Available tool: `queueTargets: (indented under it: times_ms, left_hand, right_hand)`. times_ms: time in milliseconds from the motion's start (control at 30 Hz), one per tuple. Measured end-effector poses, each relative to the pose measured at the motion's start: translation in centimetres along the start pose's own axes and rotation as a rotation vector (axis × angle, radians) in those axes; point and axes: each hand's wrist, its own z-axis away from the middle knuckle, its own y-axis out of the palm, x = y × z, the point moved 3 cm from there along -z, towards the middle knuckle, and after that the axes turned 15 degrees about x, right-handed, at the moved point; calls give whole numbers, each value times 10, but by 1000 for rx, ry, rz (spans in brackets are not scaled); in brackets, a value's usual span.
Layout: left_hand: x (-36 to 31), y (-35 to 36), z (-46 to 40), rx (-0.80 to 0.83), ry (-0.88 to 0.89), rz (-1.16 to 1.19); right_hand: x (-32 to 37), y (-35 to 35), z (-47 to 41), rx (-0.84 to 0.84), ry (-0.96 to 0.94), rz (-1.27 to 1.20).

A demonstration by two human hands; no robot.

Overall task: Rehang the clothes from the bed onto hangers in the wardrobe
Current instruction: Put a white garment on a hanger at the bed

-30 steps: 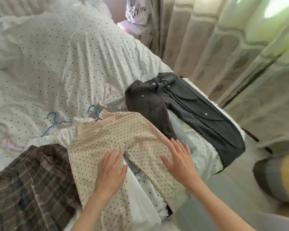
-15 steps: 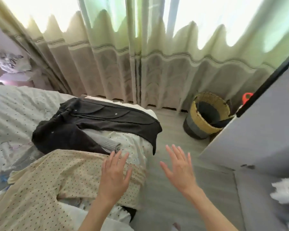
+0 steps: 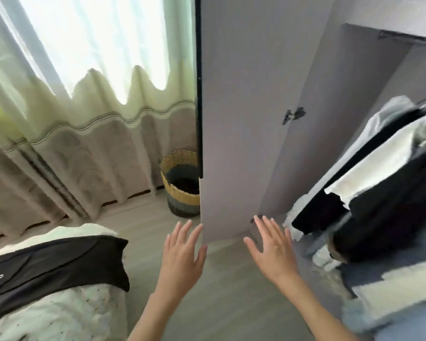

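Both hands off bed now, empty; wardrobe [image 3: 391, 168] holds hung clothes [image 3: 369, 183].

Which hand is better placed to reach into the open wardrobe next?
Probably right: the right hand hovers empty nearest the hanging clothes, while the left hand sits on the bed side.

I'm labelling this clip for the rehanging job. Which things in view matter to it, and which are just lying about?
Belongs to the job:
dark garment on the bed
open wardrobe door
hanging rail
hung clothes
left hand, right hand, both empty

Just lying about:
woven basket
curtains
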Motion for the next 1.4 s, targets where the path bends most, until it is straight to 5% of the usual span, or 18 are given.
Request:
queueTargets:
  times_ms: [267, 433, 733, 1033, 1400]
  left_hand:
    - [-119, 15, -121, 82, 396, 2]
    - [-144, 31, -191, 188, 511, -6]
    - [-206, 21, -313, 275, 774, -52]
    - [-290, 33, -396, 400, 910, 51]
    - [-409, 30, -467, 443, 873, 291]
  right_hand:
    - [-89, -51, -13, -136, 230, -67]
    - [-138, -96, -39, -313, 375, -75]
    - [-181, -171, -96, -386, 526, -19]
    - [-232, -255, -144, -490, 508, 88]
    - [-307, -318, -211, -518, 441, 220]
